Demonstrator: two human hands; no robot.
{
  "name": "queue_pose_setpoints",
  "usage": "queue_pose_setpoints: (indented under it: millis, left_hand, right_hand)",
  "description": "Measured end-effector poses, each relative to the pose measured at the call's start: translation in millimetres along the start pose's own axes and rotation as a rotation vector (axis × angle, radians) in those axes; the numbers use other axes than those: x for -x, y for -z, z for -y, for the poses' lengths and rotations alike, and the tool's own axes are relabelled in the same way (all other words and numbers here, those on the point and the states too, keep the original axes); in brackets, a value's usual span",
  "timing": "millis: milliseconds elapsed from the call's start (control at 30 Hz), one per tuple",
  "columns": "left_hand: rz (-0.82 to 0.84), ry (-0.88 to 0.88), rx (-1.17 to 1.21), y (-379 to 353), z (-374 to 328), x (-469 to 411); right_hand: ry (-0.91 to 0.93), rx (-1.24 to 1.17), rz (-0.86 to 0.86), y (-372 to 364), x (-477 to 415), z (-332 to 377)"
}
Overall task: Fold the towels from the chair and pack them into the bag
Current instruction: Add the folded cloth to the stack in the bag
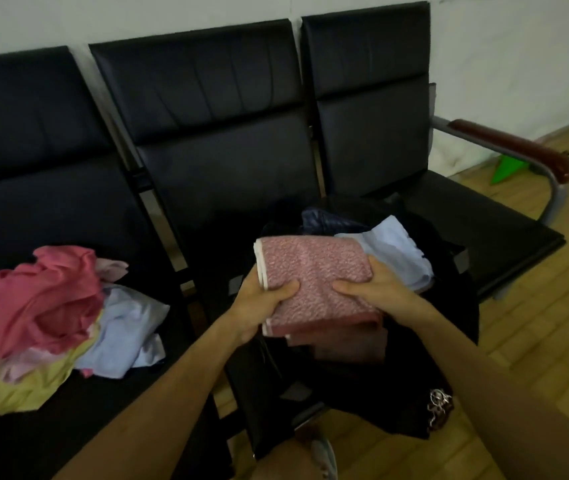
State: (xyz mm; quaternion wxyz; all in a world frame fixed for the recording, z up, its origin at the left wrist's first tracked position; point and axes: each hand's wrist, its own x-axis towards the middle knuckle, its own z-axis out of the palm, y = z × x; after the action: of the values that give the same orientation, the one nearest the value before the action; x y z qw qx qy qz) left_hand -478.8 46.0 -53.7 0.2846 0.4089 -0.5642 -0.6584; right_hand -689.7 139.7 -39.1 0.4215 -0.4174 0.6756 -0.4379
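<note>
Head view. Folded pink towel [314, 271] at frame centre, held over the open mouth of the black bag [345, 393]. Left grip [265, 299] clamps the towel's left edge, thumb on top, fingers hidden beneath; right grip [376, 289] holds the right edge the same way. A light blue towel [393, 251] already lies in the bag, upper right of the pink one. Judgement: packing step. The person would do best to keep both thumbs pressing the layers flat, lower the towel level beside the blue one, and let go only once it is seated, or the fold may spring open. Loose towels [44, 299] wait in a heap on the seat at lower left, so plenty remains. The bag sits on the black row of chairs [213, 161]. White wall [518, 46] behind; wooden floor [553, 341] at right, a green object [508, 168] lying on it.
</note>
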Motion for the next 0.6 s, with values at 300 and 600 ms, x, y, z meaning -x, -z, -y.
queue_pose_setpoints:
  millis: [300, 600]
  left_hand:
    - [-0.005, 0.038, -0.136, 8.5, 45.0, -102.6]
    - [0.011, 0.168, -0.263, 13.8, 34.6, -92.7]
  right_hand:
    - [-0.043, 0.416, -0.071, 6.8, -107.0, -42.5]
    - [-0.103, 0.573, -0.141, 3.8, -93.0, -49.5]
